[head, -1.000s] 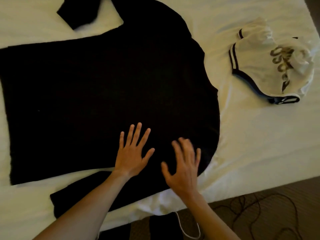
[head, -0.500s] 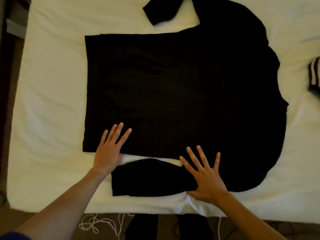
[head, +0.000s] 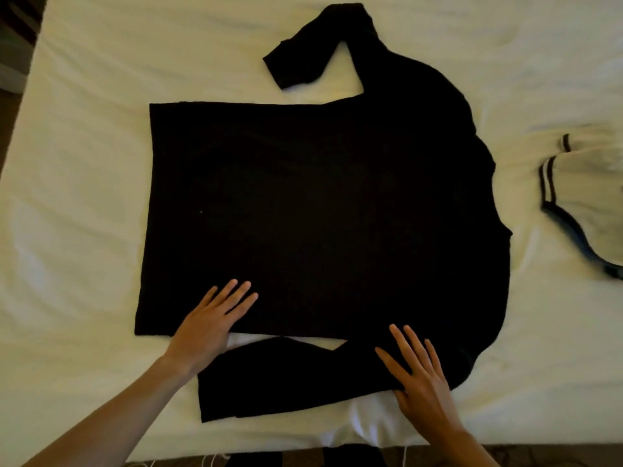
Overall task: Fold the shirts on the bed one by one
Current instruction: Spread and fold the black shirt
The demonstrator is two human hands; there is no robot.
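Clearly the step in hand is the smoothing of the large black long-sleeved shirt, which lies spread flat in the middle of the white-sheeted bed. Both hands are apart and flat, holding nothing: the left hand presses the near hem edge, and the right hand rests on the near sleeve (this sleeve lies beside the body, not yet over it). I judge the next move calls for gripping this sleeve and folding it inward. A crumpled white shirt with dark trim waits near the right edge.
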